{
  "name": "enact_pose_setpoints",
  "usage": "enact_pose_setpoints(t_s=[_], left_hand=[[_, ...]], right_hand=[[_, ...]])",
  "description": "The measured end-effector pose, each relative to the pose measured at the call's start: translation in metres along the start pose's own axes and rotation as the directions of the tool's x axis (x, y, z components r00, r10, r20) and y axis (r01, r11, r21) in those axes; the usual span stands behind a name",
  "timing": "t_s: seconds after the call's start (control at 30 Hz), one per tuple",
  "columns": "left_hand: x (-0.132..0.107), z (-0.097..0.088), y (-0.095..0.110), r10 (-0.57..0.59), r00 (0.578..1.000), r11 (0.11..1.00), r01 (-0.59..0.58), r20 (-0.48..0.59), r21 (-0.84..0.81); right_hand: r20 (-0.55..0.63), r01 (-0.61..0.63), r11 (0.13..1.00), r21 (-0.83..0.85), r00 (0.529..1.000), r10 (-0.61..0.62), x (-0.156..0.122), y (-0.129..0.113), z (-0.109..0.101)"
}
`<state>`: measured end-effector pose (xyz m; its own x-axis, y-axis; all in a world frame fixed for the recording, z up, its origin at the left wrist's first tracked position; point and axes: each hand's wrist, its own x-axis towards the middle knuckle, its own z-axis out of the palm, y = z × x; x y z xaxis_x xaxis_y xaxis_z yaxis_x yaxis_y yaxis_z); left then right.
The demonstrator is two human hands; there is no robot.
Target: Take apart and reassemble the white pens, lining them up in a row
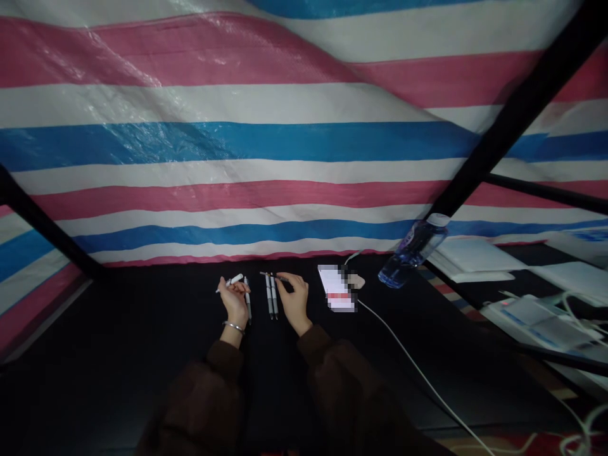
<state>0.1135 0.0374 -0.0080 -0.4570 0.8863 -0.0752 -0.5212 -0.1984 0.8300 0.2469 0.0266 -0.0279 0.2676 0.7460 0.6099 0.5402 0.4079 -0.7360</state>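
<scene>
My left hand (234, 299) is shut on a small white pen part (233, 280), whose thin tip points left. A silver bangle (234, 327) circles that wrist. Beside this hand, a grey-and-white pen (247, 299) lies on the black tabletop (142, 329). Two similar pens (270, 296) lie side by side between my hands. My right hand (293, 299) pinches a thin dark pen (276, 277) lying crosswise above them. To its right lies a phone (336, 289) with a pixelated screen.
A white cable (408, 370) runs from the phone toward the lower right. A water bottle (413, 250) lies tilted at the table's far right. White sheets and white equipment sit further right. Black frame bars (513, 107) cross a striped tarpaulin (237, 142) behind the table.
</scene>
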Motion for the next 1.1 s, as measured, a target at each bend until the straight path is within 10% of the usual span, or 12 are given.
enact_pose_setpoints(t_s=[0.7,1.1], left_hand=[[-0.0022,0.0046,-0.003,-0.035,0.993,0.984,0.054,-0.11,0.17],[-0.009,0.004,-0.0038,0.045,0.992,0.91,-0.09,0.119,0.405]], right_hand=[[0.116,0.179,0.981,0.074,0.976,-0.187,-0.0009,-0.0017,0.0024],[0.192,0.101,0.977,0.189,0.972,-0.138,-0.0017,-0.0073,0.0016]])
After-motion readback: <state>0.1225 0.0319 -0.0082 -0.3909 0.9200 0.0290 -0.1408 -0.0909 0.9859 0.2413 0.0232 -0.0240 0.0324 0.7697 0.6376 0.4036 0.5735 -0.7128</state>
